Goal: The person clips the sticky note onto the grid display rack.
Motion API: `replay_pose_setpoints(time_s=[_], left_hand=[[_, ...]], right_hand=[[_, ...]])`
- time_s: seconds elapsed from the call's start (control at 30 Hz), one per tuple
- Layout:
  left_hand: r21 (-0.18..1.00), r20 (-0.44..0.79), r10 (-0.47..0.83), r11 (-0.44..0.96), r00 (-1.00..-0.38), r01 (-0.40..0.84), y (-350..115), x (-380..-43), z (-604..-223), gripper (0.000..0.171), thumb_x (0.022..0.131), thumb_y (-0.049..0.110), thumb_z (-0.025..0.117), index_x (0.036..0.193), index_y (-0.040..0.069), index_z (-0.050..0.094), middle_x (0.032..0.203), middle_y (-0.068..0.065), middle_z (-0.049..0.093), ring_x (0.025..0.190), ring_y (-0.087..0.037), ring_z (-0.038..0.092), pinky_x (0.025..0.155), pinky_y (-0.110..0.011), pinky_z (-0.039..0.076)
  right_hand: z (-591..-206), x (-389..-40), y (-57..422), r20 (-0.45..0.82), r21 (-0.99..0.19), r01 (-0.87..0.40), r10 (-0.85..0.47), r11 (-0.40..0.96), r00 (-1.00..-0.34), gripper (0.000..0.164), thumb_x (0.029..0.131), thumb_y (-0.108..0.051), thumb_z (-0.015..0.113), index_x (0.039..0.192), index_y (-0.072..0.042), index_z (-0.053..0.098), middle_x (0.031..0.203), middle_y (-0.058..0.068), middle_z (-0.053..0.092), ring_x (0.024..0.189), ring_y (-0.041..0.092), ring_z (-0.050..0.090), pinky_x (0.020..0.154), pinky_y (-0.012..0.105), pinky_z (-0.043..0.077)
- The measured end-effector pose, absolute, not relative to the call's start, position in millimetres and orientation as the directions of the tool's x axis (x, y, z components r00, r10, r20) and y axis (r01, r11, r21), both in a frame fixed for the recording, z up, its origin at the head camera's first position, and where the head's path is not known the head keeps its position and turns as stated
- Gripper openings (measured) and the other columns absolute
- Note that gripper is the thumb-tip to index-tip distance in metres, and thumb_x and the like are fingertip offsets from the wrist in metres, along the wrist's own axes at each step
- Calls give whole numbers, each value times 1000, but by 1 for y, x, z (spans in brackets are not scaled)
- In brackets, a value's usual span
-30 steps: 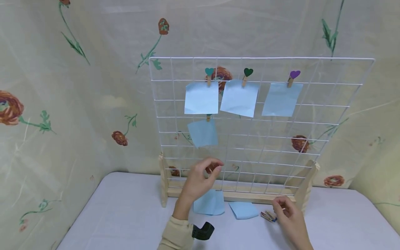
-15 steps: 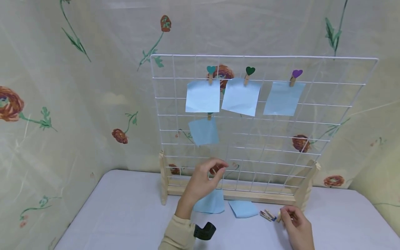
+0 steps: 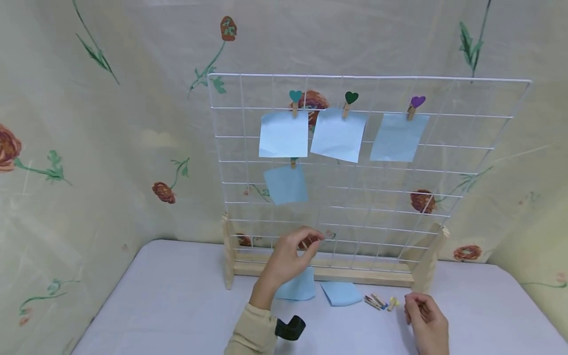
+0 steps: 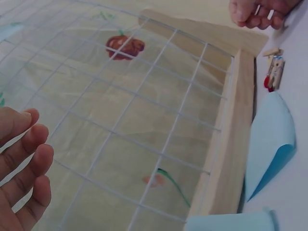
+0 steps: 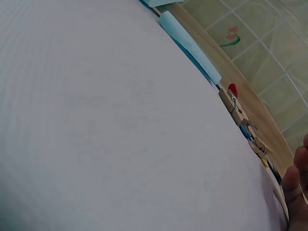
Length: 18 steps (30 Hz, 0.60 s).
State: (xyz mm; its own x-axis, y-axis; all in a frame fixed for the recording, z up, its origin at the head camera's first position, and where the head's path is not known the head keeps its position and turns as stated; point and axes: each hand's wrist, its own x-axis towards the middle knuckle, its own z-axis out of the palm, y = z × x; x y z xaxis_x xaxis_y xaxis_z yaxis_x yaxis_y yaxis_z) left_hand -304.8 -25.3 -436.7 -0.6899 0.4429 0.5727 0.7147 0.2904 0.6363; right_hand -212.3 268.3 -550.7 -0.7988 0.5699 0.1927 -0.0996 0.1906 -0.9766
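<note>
My left hand (image 3: 290,256) hovers before the lower part of the white wire grid (image 3: 390,201), fingers loosely bent, holding nothing. In the left wrist view those fingers (image 4: 36,163) are apart from the wires. My right hand (image 3: 427,320) is low over the table at the right, fingers loosely bent, with nothing visible in them. Just left of it lie several small wooden clothespins (image 3: 375,301), among them one with a yellow end (image 3: 392,303). The right wrist view shows the clothespins (image 5: 235,107), one with a red top, near the grid's base.
Blue paper squares (image 3: 284,134) hang from the grid by heart-topped clothespins, three above and one below (image 3: 286,185). Folded blue papers (image 3: 340,294) lie on the white table (image 3: 186,296) before the wooden stand (image 3: 368,277). Flowered cloth (image 3: 111,148) surrounds the table.
My right hand has let go of the yellow-ended clothespin, which now lies beside the others, and has shifted slightly right. The left hand has hardly moved.
</note>
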Motion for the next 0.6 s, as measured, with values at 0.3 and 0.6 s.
replay_pose_setpoints(time_s=[0.3,0.6], left_hand=[[508,588,503,380,-634,773,11,-296,-482,18,96,21,55,113,21,62,102,10,63,94,0,57,82,-13,46],[440,646,502,371,-575,818,42,-277,-536,22,92,19,60,113,22,62,114,9,59,108,-6,54,96,-17,42]], right_hand=[[-549,-217,269,167,-939,32,537,342,-827,11,94,-12,55,98,-1,58,64,-7,56,55,3,52,51,16,43],[-550,-219,269,196,-882,88,529,462,-826,12,92,-13,58,97,-3,60,62,-10,55,51,3,50,48,16,41]])
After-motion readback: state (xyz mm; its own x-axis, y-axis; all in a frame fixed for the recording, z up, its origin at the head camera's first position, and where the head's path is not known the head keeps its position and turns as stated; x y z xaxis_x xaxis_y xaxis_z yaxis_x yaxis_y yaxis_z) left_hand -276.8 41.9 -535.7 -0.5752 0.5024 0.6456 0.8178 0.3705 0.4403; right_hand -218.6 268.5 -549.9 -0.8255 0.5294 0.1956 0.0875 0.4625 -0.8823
